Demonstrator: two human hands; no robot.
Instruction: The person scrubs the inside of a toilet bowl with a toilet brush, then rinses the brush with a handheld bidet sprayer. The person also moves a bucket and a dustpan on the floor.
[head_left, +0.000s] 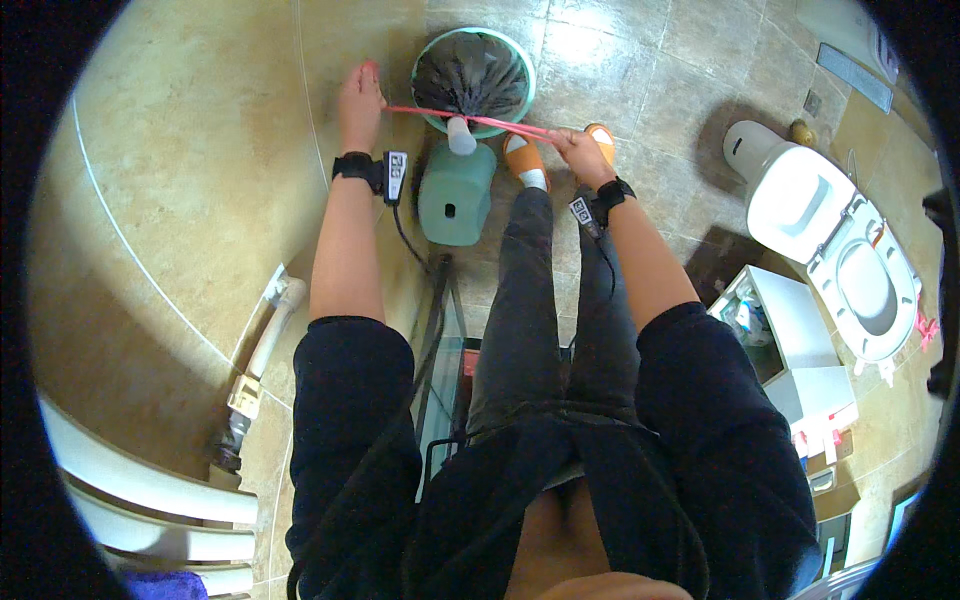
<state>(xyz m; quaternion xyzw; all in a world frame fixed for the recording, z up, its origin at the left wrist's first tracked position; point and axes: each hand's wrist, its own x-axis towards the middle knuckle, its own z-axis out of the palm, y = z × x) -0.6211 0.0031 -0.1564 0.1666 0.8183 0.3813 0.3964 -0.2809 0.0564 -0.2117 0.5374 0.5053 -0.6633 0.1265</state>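
A pink cord or drawstring (510, 125) is stretched taut between my two hands, over the near side of a round bin (532, 82) lined with a black plastic bag (472, 71). My left hand (363, 105) grips its left end beside the wall. The other end is in my right hand (582, 154), above the orange slippers. The bag's plastic is drawn in folds towards the middle of the cord. A whitish cylindrical thing (461, 136) sticks out there, over the bin's near rim; what it is I cannot tell.
A green plastic stool (456, 199) stands just below the bin. At the right are a toilet (795, 195) with its lid raised and a small white cabinet (795, 311) holding packets. A tiled wall with a pipe (270, 330) and a white radiator (157, 480) lie at the left.
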